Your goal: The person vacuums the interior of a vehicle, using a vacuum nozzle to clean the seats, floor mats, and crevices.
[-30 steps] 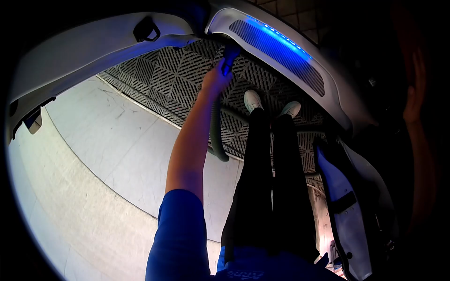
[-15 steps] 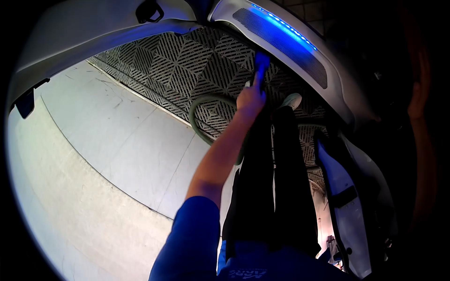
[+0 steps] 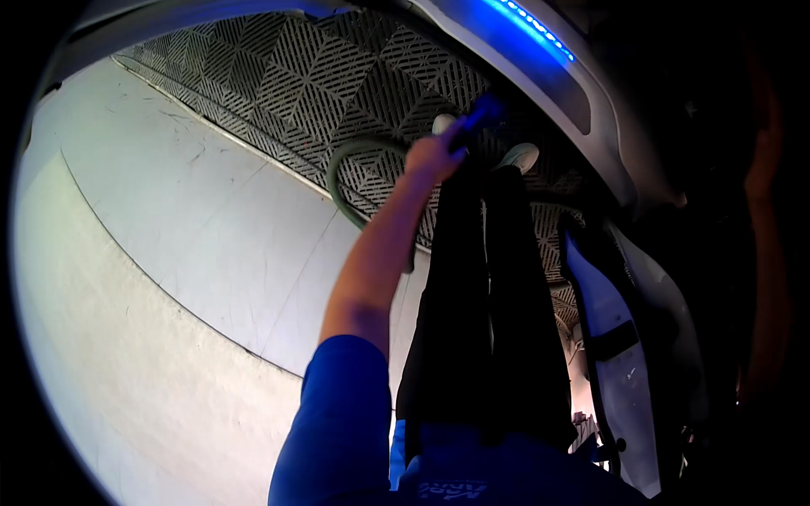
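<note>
My left hand (image 3: 434,158) is closed around the handle of a dark vacuum nozzle (image 3: 484,111), lit blue. The nozzle points away from me, up and to the right, over the floor near my shoes; its tip is blurred and dark. A grey-green hose (image 3: 337,173) loops on the floor just left of the hand, one end running behind my wrist. A dim arm, seemingly my right one, stands at the far right edge in deep shadow. The fingers of my right hand (image 3: 764,152) cannot be made out, nor what they touch.
A light car door panel (image 3: 620,169) with a blue light strip curves across the upper right. Dark slatted floor tiles (image 3: 295,76) lie under my white shoes (image 3: 516,158). Pale smooth floor (image 3: 228,211) spreads left. Another door edge (image 3: 620,371) stands by my right leg.
The view has shifted, moving the panel and floor up and left. The nozzle has swung to the right and closer to my shoes, away from the panel's lower edge.
</note>
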Action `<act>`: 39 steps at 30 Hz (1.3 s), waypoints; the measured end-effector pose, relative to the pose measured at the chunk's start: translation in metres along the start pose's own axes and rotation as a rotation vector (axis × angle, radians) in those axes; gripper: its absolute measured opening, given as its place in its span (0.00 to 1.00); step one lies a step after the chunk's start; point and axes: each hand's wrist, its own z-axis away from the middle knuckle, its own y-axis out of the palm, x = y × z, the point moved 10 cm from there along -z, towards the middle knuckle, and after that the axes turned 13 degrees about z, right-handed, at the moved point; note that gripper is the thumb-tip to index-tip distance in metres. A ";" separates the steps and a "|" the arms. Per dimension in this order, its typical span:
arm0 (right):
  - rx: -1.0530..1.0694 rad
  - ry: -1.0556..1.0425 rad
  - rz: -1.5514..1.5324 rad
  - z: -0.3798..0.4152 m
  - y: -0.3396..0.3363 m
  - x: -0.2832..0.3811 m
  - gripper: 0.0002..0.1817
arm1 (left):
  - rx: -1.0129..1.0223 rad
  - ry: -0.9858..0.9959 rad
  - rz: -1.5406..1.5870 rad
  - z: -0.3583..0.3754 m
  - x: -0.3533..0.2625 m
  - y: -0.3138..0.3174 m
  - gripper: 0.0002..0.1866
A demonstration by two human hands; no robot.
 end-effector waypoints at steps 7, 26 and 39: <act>0.126 0.221 -0.005 -0.019 0.002 0.007 0.36 | -0.329 -0.130 0.224 0.001 0.049 -0.065 0.39; 0.089 0.018 -0.079 -0.002 -0.006 -0.007 0.37 | -0.478 -0.083 0.355 -0.040 0.057 -0.130 0.38; 0.158 0.141 0.008 -0.013 -0.006 0.004 0.35 | 0.172 0.015 0.125 0.032 -0.006 0.101 0.39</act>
